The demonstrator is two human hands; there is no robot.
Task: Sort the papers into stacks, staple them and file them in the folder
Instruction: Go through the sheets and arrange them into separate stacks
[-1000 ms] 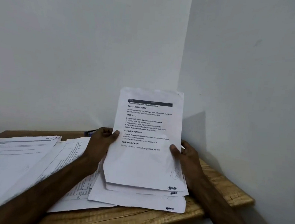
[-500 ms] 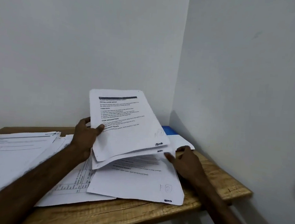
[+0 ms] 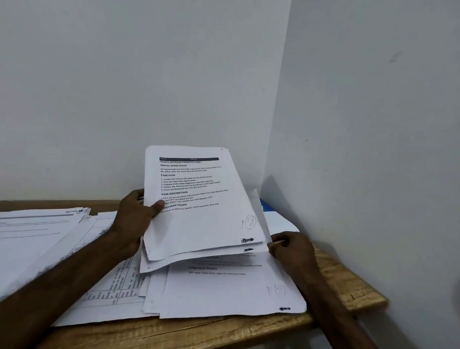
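papers [image 3: 205,224] tilted up, gripped by left hand [image 3: 134,219]; right hand [image 3: 292,248] pinches their lower corner.

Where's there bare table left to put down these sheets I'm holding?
Bare wood shows at the table's right end, between your right hand and the side wall, and in a narrow strip along the front edge. The left is crowded with paper stacks; loose pages lie under the held sheets; a blue folder sits in the back corner.

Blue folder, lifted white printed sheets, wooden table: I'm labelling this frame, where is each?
Blue folder [image 3: 263,206]: head view, exposed corner.
Lifted white printed sheets [image 3: 205,224]: head view, blank middle.
Wooden table [image 3: 349,283]: head view, bare right edge.
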